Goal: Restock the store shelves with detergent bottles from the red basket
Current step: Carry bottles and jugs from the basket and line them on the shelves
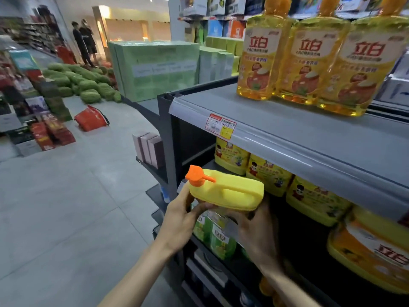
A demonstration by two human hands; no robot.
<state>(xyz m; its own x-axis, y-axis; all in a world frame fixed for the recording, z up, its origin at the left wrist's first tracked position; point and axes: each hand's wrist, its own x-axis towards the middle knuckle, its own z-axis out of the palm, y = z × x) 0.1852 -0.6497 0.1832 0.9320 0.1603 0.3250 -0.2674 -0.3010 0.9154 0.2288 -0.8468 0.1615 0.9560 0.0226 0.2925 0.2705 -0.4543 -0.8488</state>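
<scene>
Resting far off on the floor, the red basket (90, 119) is lying tilted. The left hand (179, 220) is gripping the yellow detergent bottle (232, 192) beneath its orange pump (195, 175); the right hand (257, 231) is cupping its base with curled fingers, just under the grey shelf (276, 122).

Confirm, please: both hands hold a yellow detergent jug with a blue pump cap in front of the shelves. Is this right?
Not quite. The head view shows the pump cap is orange, not blue. The rest stands: the left hand and the right hand both hold the yellow detergent jug in front of the shelves.
</scene>
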